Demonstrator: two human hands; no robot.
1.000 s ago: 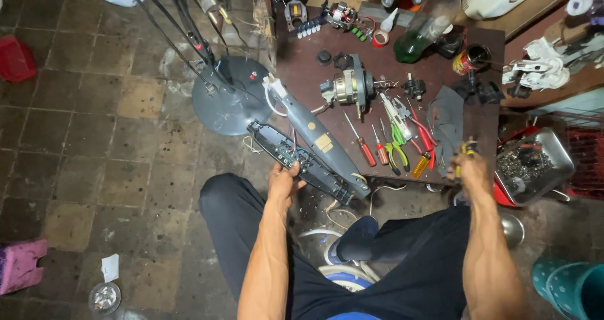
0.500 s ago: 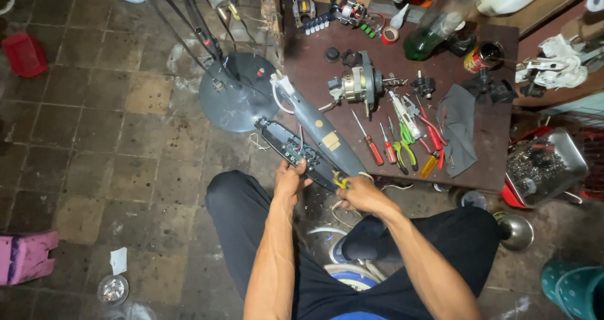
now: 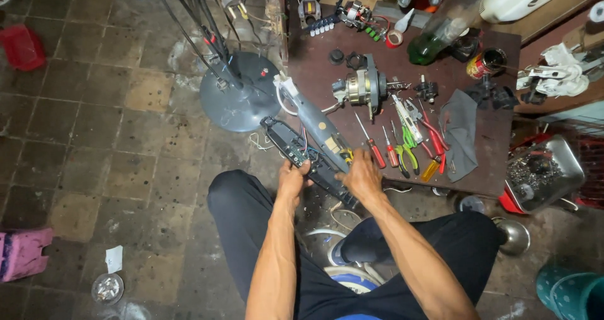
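Observation:
Over my lap lies a long grey fan column (image 3: 318, 123) with an opened black control housing (image 3: 296, 147) that shows wires and a circuit board. My left hand (image 3: 293, 179) grips the near end of the black housing. My right hand (image 3: 363, 175) rests on the housing's right side and is closed on a small yellow-handled tool (image 3: 346, 156), whose tip points into the housing. The column runs up and left to a round grey fan base (image 3: 236, 100) on the floor.
A brown table (image 3: 484, 162) at the right carries a fan motor (image 3: 362, 87), red screwdrivers (image 3: 375, 151), green pliers (image 3: 410, 151), a grey cloth (image 3: 461, 131) and a green bottle (image 3: 433, 44). A metal tray of screws (image 3: 544, 172) stands beside it. A red basket (image 3: 22, 46) sits far left.
My right hand came back from the table's right edge with the yellow-handled tool and now sits on the black housing. My left hand has stayed on the housing.

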